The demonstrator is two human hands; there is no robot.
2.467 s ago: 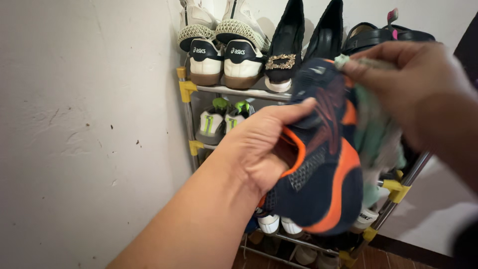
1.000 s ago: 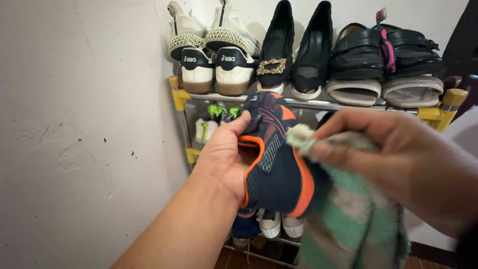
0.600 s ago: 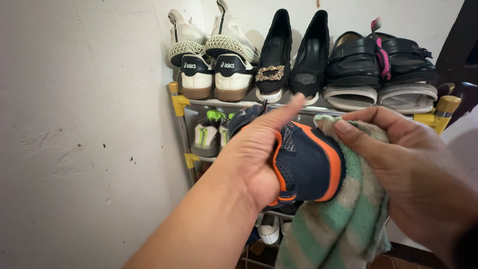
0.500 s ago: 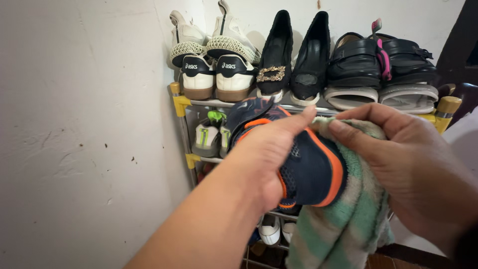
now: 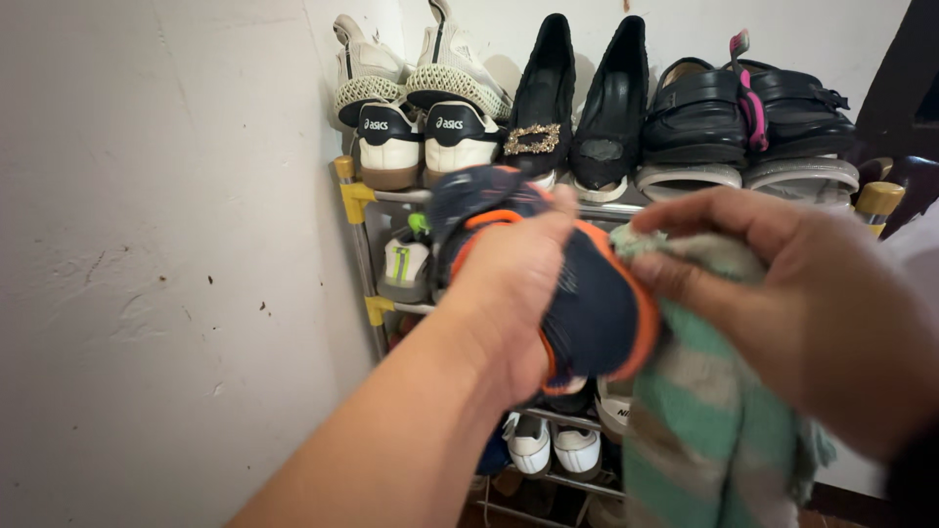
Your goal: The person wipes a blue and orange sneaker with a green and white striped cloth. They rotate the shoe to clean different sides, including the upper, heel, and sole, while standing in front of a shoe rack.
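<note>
Both hands raised: left hand (image 5: 509, 293) grips sneaker (image 5: 592, 303).

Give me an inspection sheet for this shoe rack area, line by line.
Surface: metal rack with yellow joints, shelves full.
Job's things: navy and orange shoe; green striped cloth against its side.
Clutter: sneakers, black heels, black sandals on top shelf; more pairs on the shelves below.
Hands: left hand in a grip on the shoe; right hand in a grip on the cloth; both blurred.
Cables: nothing seen.
Surroundings: marked white wall at left.
</note>
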